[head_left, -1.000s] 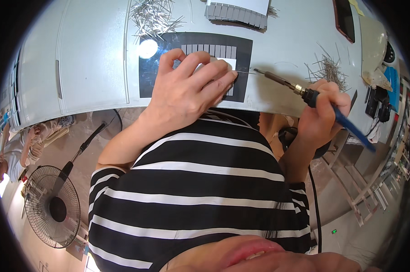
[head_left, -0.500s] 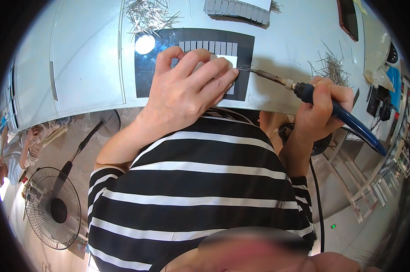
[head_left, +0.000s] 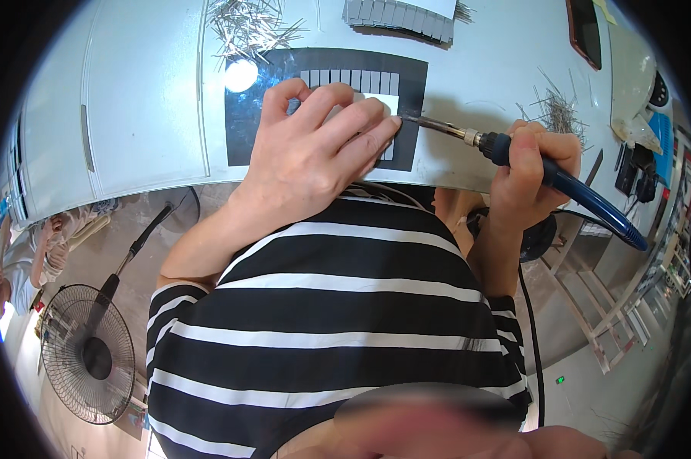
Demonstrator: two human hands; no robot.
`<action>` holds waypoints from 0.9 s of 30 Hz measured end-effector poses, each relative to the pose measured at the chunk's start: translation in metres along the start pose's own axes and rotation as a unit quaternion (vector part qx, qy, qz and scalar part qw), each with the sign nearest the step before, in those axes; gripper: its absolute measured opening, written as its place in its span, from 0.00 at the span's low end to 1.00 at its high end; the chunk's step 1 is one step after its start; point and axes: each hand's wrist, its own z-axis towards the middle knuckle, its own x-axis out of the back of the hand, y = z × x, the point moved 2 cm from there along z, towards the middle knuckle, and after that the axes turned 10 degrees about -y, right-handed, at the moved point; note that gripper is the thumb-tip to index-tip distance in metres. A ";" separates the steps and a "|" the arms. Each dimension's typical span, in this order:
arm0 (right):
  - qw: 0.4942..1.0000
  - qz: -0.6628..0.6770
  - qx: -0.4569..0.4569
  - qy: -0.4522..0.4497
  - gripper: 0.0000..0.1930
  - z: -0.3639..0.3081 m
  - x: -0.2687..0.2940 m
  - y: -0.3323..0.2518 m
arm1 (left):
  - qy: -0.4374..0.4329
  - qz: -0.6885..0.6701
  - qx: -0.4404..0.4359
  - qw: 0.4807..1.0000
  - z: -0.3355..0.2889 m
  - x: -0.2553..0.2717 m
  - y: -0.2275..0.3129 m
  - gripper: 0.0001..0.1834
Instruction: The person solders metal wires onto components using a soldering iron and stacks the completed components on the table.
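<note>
A dark rectangular mat point(head_left: 243, 141) lies at the near edge of the table, with a row of grey strips point(head_left: 365, 80) on it. My left hand point(head_left: 311, 145) rests over the strips, fingers bent and close together, pressing on a small white card point(head_left: 391, 102). The left palm and fingers hide much of the card and the strips. In my right hand point(head_left: 535, 172) is a soldering iron point(head_left: 496, 147) with a blue handle, gripped from the side. Its metal tip points left and reaches my left fingertips at the card's right edge. Whether the tip touches anything cannot be made out.
Loose thin metal wires lie in a pile point(head_left: 255, 29) at the far left and another pile point(head_left: 561, 115) right of the iron. A stack of grey strips point(head_left: 403, 21) stands at the back. A phone point(head_left: 584, 34) lies far right. A fan point(head_left: 89, 356) stands below the table's left side.
My right hand and the soldering iron have shifted slightly left and up, bringing the tip closer to the card's edge. My left hand has stayed in place.
</note>
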 end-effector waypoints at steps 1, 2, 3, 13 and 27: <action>1.000 0.002 -0.001 0.000 0.08 0.000 0.000 -0.001 | 0.001 0.002 -0.002 1.000 0.000 0.000 0.000 0.22; 1.000 0.002 0.000 0.001 0.08 -0.001 0.001 -0.002 | 0.002 0.004 -0.004 1.000 0.000 0.001 0.001 0.22; 1.000 0.001 -0.002 0.001 0.08 0.000 0.000 0.000 | 0.000 0.003 -0.002 1.000 0.000 0.001 0.000 0.22; 0.999 0.043 0.032 -0.005 0.10 -0.003 -0.001 0.003 | 0.009 -0.010 0.001 1.000 -0.002 0.000 -0.001 0.20; 0.988 -0.065 0.098 -0.104 0.11 0.001 -0.004 -0.009 | 0.020 -0.026 0.006 0.999 -0.002 -0.001 -0.001 0.17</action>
